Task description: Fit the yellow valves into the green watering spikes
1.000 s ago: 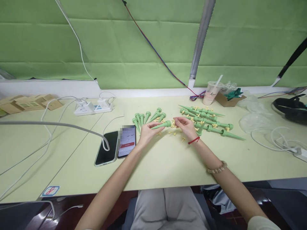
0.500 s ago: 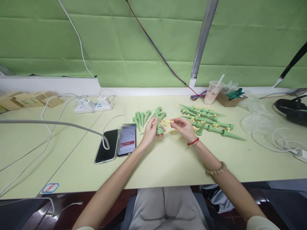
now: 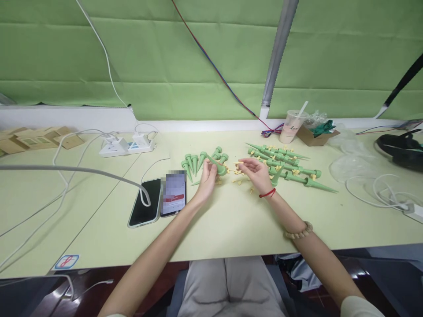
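Note:
My left hand (image 3: 207, 181) is closed round a green plant watering spike (image 3: 218, 166), which is tilted with its wide end toward the right. To its right, my right hand (image 3: 257, 174) pinches a small yellow valve (image 3: 238, 163), apart from the spike. Beneath and between the hands, several loose yellow valves (image 3: 236, 181) lie on the table. More green spikes (image 3: 195, 162) lie behind my left hand, points toward me. Several rows of green spikes (image 3: 287, 164) with yellow valves fitted lie beyond my right hand.
Two phones (image 3: 145, 204) lie left of my left forearm, a grey cable arching over one. Behind them is a white power strip (image 3: 127, 149). A drink cup (image 3: 291, 127), a cardboard box (image 3: 315, 137) and clear plastic bags (image 3: 348, 160) stand at the back right.
The spike in my left hand has swung from nearly upright to a slant, its wide end turned rightward. My right hand with the yellow valve has drawn slightly away from it.

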The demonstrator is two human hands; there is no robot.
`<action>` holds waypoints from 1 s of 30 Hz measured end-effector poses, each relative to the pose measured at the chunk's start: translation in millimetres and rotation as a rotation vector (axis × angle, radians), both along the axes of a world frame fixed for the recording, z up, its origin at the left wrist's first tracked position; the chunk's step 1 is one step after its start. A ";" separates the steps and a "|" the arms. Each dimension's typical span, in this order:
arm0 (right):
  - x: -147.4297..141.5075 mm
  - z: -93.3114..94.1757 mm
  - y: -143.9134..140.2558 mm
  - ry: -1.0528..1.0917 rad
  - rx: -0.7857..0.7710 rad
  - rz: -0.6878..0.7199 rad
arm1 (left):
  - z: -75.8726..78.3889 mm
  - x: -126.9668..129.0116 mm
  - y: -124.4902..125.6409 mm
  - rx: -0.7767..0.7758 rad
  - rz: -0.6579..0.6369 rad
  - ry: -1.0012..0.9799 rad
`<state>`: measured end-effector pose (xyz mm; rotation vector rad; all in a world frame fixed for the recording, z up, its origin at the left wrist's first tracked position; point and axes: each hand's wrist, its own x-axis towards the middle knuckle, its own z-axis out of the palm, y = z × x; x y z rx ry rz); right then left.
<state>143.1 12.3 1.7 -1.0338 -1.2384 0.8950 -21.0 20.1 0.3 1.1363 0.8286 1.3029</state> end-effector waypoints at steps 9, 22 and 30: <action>-2.9 0.3 0.5 0.143 -0.219 0.159 | 3.8 -22.8 7.9 0.333 0.366 0.427; -5.3 -1.6 0.9 0.225 -0.181 0.217 | 0.9 0.9 -15.8 0.276 -0.138 0.268; -3.5 -4.2 3.2 0.139 -0.108 0.128 | -3.1 6.7 -11.2 -0.025 -0.168 0.009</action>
